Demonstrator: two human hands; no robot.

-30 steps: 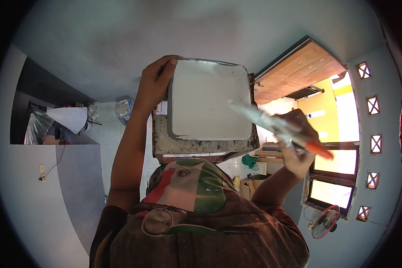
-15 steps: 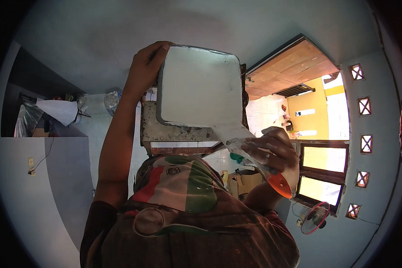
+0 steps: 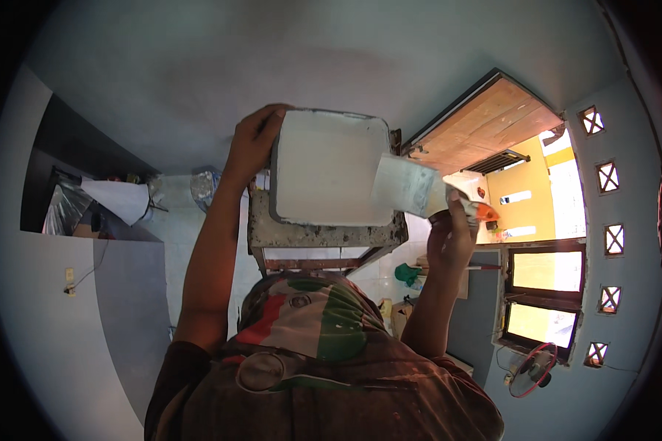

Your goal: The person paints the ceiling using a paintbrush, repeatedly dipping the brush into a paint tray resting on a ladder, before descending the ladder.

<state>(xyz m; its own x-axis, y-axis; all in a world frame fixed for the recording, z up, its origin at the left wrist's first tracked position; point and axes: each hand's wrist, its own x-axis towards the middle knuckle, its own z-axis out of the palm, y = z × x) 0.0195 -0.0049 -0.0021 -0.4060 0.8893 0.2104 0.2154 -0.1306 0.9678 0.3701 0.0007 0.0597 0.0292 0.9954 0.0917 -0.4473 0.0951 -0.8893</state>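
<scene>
A squarish grey tub [image 3: 274,192] of white paint [image 3: 335,165] stands in front of me on a paint-spattered wooden stool [image 3: 324,237]. My left hand [image 3: 254,143] is closed over the tub's far left corner, its thumb on the rim. At the tub's right side, my right hand [image 3: 452,235] grips a wide flat paintbrush [image 3: 408,185] with an orange handle end. The brush is tilted, its white-coated head above the tub's right rim. Whether its tip touches the paint I cannot tell.
A wooden door panel [image 3: 489,114] stands beyond the brush, with a bright opening beside it. Windows [image 3: 541,268] and a pink-rimmed fan [image 3: 533,370] are at the right. Plastic-wrapped items [image 3: 70,209] lie at the left. A green bag [image 3: 407,274] sits low behind my right forearm.
My right hand has moved up and away from my body, turning the brush from the tub's near right corner to its right side. My left hand keeps its hold on the tub.
</scene>
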